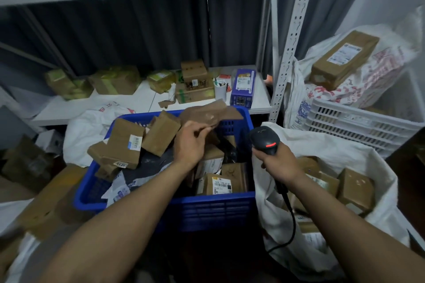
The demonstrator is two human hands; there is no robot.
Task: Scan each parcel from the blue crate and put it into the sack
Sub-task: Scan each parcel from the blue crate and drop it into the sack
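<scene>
Parcel (pixel 210 114), seemingly, in left grip (pixel 190 142); scanner (pixel 264 140), right grip (pixel 279 163)

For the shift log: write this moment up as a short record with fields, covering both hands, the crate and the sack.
left hand: fingers pinch a flat brown parcel above the crate's far side
right hand: grips the scanner, its red light on
crate: blue, holds many parcels
sack: white, open, right of the crate, several boxes inside
held parcel's label: not visible
</scene>
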